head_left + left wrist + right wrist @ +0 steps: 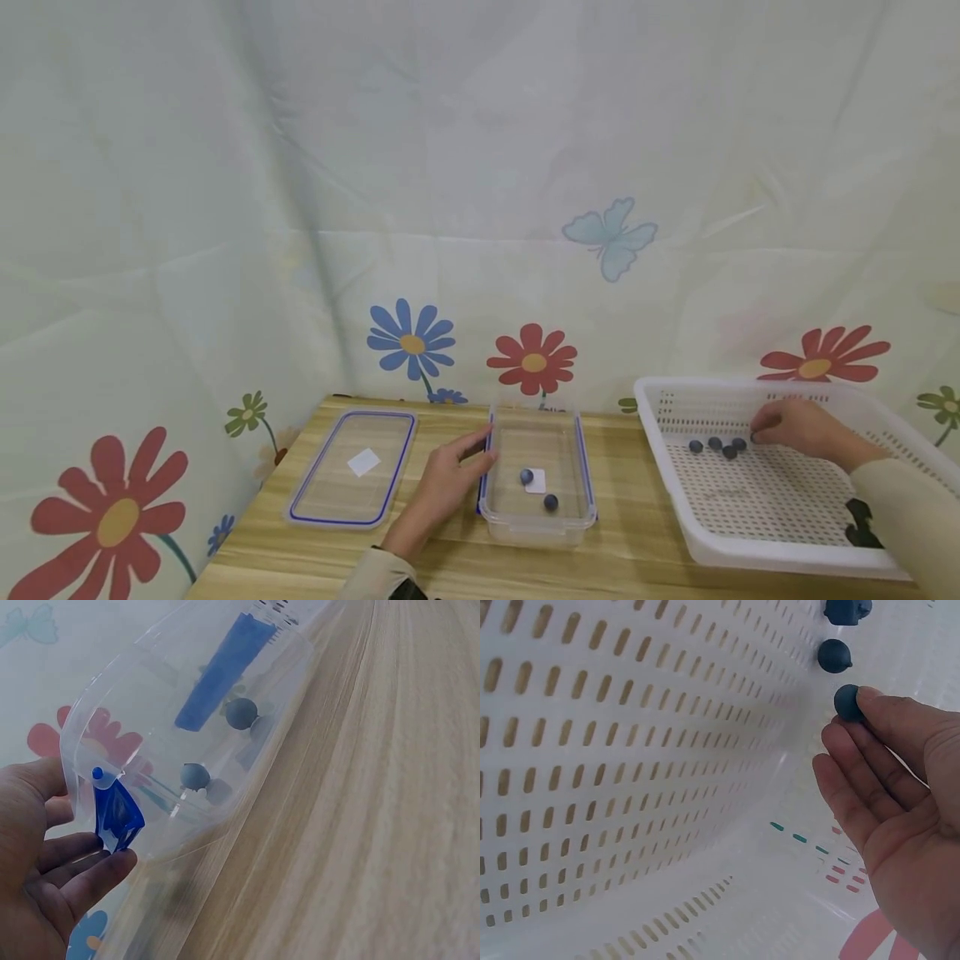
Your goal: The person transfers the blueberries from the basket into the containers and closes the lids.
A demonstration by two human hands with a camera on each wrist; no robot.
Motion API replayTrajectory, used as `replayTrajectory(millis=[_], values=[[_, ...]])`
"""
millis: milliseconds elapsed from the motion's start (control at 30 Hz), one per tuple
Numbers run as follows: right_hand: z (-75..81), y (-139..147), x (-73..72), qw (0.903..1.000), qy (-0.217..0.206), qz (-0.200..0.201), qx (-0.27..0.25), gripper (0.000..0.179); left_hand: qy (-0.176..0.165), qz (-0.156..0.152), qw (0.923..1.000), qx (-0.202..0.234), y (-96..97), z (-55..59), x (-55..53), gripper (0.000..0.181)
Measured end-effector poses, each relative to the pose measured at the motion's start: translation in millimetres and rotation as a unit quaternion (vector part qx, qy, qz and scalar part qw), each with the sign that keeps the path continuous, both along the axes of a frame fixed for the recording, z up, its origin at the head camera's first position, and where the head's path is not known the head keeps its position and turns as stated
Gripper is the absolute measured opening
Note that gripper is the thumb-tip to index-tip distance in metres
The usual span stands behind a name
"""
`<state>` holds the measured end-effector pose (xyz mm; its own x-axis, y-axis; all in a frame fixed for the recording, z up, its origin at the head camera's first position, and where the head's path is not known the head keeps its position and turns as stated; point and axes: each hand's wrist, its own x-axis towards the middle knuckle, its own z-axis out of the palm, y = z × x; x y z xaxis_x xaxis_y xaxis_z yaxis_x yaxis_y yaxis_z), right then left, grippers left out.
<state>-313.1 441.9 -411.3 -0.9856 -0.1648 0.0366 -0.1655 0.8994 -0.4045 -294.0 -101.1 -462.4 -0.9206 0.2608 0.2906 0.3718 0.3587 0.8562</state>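
Note:
A clear plastic food container (534,533) with blue side latches stands on the table, holding two blueberries, one (527,476) by a white label and one (551,502) nearer the front. My left hand (446,483) holds the container's left side, its fingertips around the hanging blue latch (118,814) in the left wrist view. Over at the right, my right hand (806,429) reaches into a white perforated basket (780,557). Between thumb and fingers it pinches a blueberry (847,703). Several more blueberries (715,443) lie grouped on the basket floor beside it.
A clear lid (330,492) with a blue seal and a white label lies flat to the left of the container. Behind the wooden table (626,533) hangs a pale curtain (465,167) printed with flowers and a butterfly.

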Motion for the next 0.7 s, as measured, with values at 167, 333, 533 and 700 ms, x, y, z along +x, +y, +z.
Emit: replayTrajectory(millis=[167,333,533,700], values=[[8.2,-1.2,1.9,0.9995,0.033,0.002,-0.001,0.015,0.003,-0.001,1.0,0.002,1.6,0.7,1.9,0.048],[22.4,-2.5,4.0,0.9968,0.079,0.001,0.002,0.02,-0.001,0.003,1.0,0.004,2.3,1.2,3.0,0.047],[39.3,-11.0,12.6,0.9949,0.099,-0.004,-0.022,0.028,0.001,0.005,1.0,-0.001,2.6,1.4,3.0,0.047],[54.3,-25.6,21.6,0.9909,0.123,-0.002,-0.055,0.031,-0.002,0.006,1.0,-0.001,2.1,1.9,2.9,0.049]])
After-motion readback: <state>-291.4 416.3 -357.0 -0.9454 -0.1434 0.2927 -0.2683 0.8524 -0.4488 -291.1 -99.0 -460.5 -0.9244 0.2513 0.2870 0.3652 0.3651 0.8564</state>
